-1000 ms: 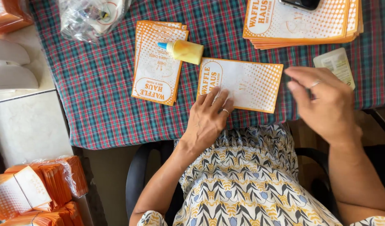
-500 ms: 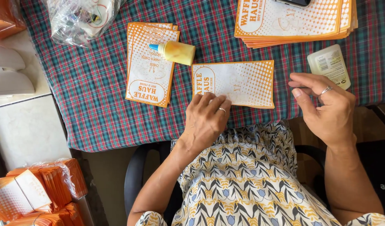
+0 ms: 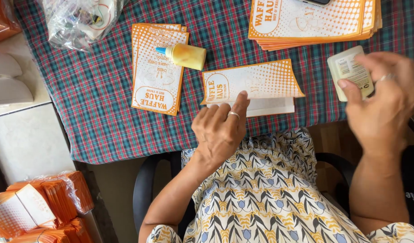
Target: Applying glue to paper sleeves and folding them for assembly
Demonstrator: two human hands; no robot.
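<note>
Since half a second ago my left hand (image 3: 220,130) lifts the paper bag's (image 3: 252,83) flap with loosely open fingers, while my right hand (image 3: 380,96), blurred and empty, nears the small white pack (image 3: 346,67).

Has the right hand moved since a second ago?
Yes. The right hand has risen from the table edge toward the small pale rectangular packet on the plaid tablecloth, now overlapping it.

left hand (image 3: 220,130) palm down, fingers pressed flat; right hand (image 3: 380,99) raised, blurred, fingers loosely curled.
</note>
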